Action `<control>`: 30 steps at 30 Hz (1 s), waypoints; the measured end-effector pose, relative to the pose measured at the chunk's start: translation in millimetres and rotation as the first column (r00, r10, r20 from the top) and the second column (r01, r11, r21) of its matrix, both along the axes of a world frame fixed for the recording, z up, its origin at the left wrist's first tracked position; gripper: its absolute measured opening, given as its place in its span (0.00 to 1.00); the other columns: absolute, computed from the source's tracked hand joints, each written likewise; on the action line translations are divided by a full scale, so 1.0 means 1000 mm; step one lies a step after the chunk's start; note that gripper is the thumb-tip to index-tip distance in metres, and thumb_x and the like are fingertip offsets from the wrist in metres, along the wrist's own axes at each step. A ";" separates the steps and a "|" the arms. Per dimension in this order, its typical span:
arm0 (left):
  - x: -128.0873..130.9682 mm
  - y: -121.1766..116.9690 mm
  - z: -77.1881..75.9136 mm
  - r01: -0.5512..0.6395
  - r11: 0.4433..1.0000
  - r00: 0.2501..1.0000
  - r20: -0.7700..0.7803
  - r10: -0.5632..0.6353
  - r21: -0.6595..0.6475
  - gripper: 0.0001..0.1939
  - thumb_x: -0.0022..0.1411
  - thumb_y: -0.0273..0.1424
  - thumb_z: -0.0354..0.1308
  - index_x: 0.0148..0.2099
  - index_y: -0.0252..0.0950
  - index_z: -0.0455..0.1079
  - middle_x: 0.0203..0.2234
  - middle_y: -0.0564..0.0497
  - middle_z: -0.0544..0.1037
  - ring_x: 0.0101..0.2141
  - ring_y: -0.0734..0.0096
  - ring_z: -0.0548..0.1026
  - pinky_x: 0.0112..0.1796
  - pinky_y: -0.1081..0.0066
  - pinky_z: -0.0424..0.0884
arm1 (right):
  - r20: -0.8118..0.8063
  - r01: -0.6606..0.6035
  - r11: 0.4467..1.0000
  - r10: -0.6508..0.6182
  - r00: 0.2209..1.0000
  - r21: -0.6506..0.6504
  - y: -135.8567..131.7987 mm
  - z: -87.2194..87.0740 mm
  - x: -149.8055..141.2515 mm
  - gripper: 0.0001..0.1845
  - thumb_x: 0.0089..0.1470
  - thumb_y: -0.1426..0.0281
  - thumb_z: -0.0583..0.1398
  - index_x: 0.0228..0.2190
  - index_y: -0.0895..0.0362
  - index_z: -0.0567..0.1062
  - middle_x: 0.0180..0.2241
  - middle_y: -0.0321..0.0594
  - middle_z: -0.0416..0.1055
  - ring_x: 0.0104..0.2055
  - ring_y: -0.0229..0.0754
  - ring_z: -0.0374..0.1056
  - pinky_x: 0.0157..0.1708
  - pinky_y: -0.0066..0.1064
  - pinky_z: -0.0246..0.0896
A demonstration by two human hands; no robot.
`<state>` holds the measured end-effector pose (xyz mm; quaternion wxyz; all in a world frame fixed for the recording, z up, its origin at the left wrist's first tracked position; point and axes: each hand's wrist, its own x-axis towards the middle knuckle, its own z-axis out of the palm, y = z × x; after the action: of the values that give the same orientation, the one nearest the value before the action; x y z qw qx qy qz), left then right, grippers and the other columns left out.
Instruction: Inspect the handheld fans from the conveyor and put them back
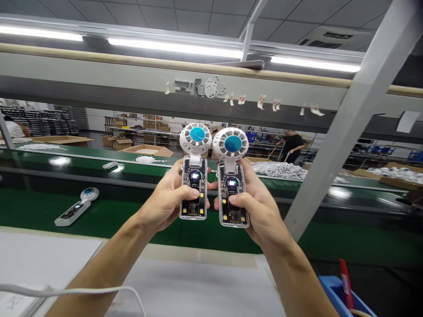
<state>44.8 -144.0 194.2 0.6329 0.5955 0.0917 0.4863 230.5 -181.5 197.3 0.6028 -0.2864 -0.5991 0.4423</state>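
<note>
My left hand (172, 193) is closed round a handheld fan (193, 207), its thumb on the front of the clear-cased body. In my right hand (257, 202) is a second handheld fan (234, 215) of the same kind, with the thumb pressed on its front too. Both stand upright side by side, their white round heads close together or touching. Each head has a blue disc at its centre. Through the clear fronts show a dark circuit board, yellow squares and a small lit display. The fingers behind the bodies are mostly hidden.
Another handheld fan (74, 211) lies on the green conveyor belt (132, 211) at left. A white cable (99, 289) crosses the front left of the white worktop (185, 286). A slanted metal post (346, 119) and blue bin (333, 286) stand at right. A person (292, 145) is far behind.
</note>
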 end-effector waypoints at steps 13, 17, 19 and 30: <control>0.004 -0.004 0.002 -0.031 0.998 0.999 0.033 0.033 -0.062 0.34 0.51 0.24 0.66 0.57 0.35 0.56 0.45 0.41 0.75 0.29 0.64 0.78 0.29 0.69 0.77 | -0.015 -0.011 1.000 0.011 1.000 0.002 0.000 0.000 0.002 0.49 0.48 0.73 0.62 0.68 0.48 0.49 0.43 0.42 0.76 0.32 0.42 0.73 0.28 0.33 0.72; 0.004 -0.004 0.002 -0.033 0.998 0.999 0.034 0.035 -0.054 0.33 0.51 0.24 0.65 0.57 0.36 0.57 0.43 0.43 0.75 0.30 0.62 0.78 0.29 0.68 0.77 | -0.018 -0.020 1.000 0.020 1.000 -0.008 0.000 0.000 0.002 0.50 0.47 0.73 0.63 0.68 0.48 0.49 0.43 0.41 0.76 0.33 0.43 0.73 0.30 0.34 0.73; 0.003 -0.004 0.002 -0.014 0.999 1.000 0.025 0.015 -0.047 0.32 0.52 0.25 0.65 0.57 0.36 0.57 0.42 0.43 0.76 0.30 0.62 0.78 0.30 0.68 0.77 | -0.023 -0.021 1.000 0.021 1.000 -0.006 0.000 0.001 0.001 0.50 0.47 0.73 0.63 0.67 0.47 0.50 0.44 0.41 0.76 0.32 0.43 0.73 0.30 0.34 0.73; 0.014 -0.004 -0.007 -0.313 0.950 0.949 -0.047 0.313 0.003 0.21 0.58 0.39 0.68 0.46 0.33 0.66 0.31 0.48 0.74 0.26 0.70 0.73 0.28 0.74 0.71 | -0.108 0.021 0.980 -0.043 0.993 -0.197 0.015 -0.009 -0.003 0.22 0.48 0.56 0.66 0.40 0.59 0.75 0.27 0.40 0.73 0.24 0.39 0.68 0.24 0.28 0.65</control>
<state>58.6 -147.7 187.3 0.5469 0.5831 0.2008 0.5662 227.8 -166.1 187.9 0.6113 -0.3287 -0.5132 0.5047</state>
